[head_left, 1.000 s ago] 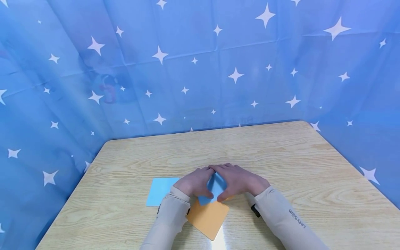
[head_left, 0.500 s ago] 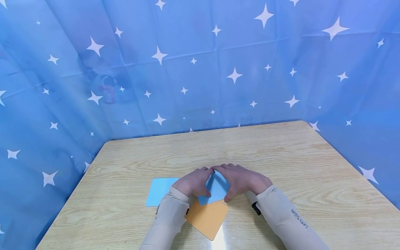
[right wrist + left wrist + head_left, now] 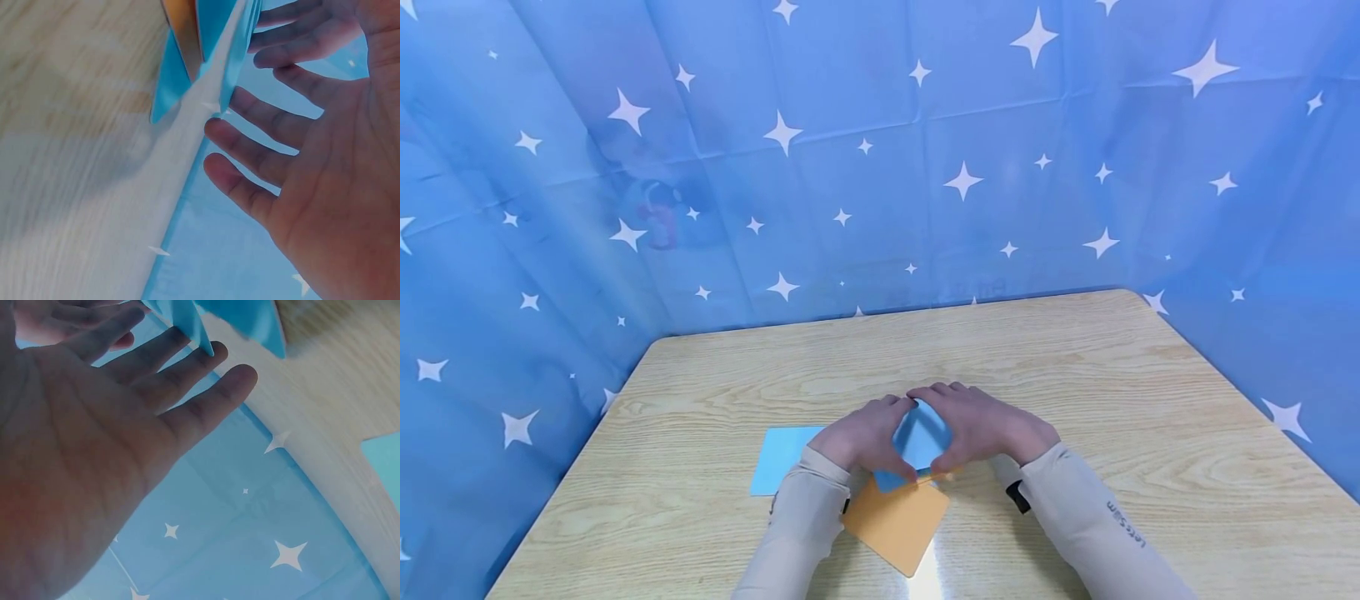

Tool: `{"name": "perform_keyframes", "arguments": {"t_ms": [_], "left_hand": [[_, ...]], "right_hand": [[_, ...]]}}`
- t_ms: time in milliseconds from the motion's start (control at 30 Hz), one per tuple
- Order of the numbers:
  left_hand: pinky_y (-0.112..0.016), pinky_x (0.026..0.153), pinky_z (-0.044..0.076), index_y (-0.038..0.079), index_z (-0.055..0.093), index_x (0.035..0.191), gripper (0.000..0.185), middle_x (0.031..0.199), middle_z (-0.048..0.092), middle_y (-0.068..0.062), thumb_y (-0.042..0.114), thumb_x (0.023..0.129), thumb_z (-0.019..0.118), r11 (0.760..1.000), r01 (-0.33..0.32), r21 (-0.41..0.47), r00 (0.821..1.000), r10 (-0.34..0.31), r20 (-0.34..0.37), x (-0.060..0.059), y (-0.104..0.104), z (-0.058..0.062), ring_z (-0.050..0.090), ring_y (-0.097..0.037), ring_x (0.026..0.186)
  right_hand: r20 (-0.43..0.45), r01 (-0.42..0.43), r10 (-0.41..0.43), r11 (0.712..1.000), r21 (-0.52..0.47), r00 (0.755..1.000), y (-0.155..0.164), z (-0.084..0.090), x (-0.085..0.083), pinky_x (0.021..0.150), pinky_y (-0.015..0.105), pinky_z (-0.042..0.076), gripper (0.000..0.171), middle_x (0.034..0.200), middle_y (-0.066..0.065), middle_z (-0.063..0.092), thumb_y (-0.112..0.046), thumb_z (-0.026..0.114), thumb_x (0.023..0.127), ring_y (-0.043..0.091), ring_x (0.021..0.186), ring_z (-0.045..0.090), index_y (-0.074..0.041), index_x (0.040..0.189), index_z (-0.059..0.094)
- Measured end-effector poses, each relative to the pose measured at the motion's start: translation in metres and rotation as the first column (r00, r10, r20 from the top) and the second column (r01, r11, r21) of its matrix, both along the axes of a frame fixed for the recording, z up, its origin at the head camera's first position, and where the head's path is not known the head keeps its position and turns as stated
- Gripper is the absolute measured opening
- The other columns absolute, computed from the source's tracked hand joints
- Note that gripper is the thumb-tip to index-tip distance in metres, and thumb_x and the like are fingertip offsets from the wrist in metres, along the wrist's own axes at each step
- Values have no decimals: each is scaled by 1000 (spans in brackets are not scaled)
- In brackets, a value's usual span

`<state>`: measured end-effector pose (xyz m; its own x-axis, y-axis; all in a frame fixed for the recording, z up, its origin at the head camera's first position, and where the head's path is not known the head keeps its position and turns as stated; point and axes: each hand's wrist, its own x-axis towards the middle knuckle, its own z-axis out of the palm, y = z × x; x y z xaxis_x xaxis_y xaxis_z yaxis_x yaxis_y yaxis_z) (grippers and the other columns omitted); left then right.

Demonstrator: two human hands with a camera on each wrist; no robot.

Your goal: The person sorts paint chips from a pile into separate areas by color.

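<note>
Both hands frame a light-blue square card point(image 3: 923, 442) near the table's middle, fingers at its far edge and thumbs at its near side. My left hand point(image 3: 869, 437) holds its left side, my right hand point(image 3: 979, 425) its right. Below it, the corner of another blue card point(image 3: 887, 482) overlaps an orange square card point(image 3: 898, 525), which lies turned at an angle. From the right wrist, several blue cards point(image 3: 240, 62) stand edge-on at the fingertips, beside an orange one point(image 3: 185, 31). In the left wrist view, a blue corner point(image 3: 199, 331) meets long, stretched fingers.
Another light-blue square card point(image 3: 781, 458) lies flat on the wooden table point(image 3: 1075, 383), left of the left hand. A blue curtain with white stars point(image 3: 850, 167) hangs behind the table's far edge.
The upper blue card has risen slightly away from the one beneath, with an orange edge now showing between. My right hand has shifted a little up and right; the left has barely moved.
</note>
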<state>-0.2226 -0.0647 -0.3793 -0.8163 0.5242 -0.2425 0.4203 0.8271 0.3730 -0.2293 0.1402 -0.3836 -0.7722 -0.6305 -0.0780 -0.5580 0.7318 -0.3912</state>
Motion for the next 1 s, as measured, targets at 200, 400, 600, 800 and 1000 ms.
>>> {"name": "perform_keyframes", "arguments": {"t_ms": [200,400,600,800,1000], "left_hand": [[-42,95,53,15,42,154,90,148,50,-7,34,79,88,999,-18,48,998,21,-65,2,-4,10,54,-25,121],[-45,96,54,13,41,155,90,151,48,-10,33,81,87,992,-11,125,990,29,-137,5,-10,26,53,-29,124],[-48,105,49,14,37,158,89,158,41,-13,30,84,85,979,3,202,985,32,-171,11,-18,42,46,-33,137],[-50,112,44,13,38,157,87,163,33,-15,27,85,83,969,24,247,975,32,-218,17,-23,53,34,-36,149],[-50,109,46,12,38,157,86,164,32,-15,26,85,83,967,38,254,969,27,-247,20,-24,57,36,-36,148]], "right_hand": [[-25,36,-37,998,-43,999,4,10,3,92,49,47,87,145,8,52,-37,84,80,28,118,51,-13,153,43],[-99,54,-60,996,-69,993,9,23,6,92,49,47,83,144,5,52,-38,83,83,27,119,51,-15,152,44],[-167,47,-67,991,-123,984,10,39,13,107,57,41,90,151,5,49,-40,84,82,31,134,47,-14,156,40],[-219,38,-77,984,-176,973,11,52,20,111,58,39,94,154,5,46,-41,86,80,32,140,44,-13,157,38],[-241,33,-80,981,-193,967,11,56,22,111,57,40,95,154,4,47,-41,86,80,31,140,44,-13,157,39]]}}
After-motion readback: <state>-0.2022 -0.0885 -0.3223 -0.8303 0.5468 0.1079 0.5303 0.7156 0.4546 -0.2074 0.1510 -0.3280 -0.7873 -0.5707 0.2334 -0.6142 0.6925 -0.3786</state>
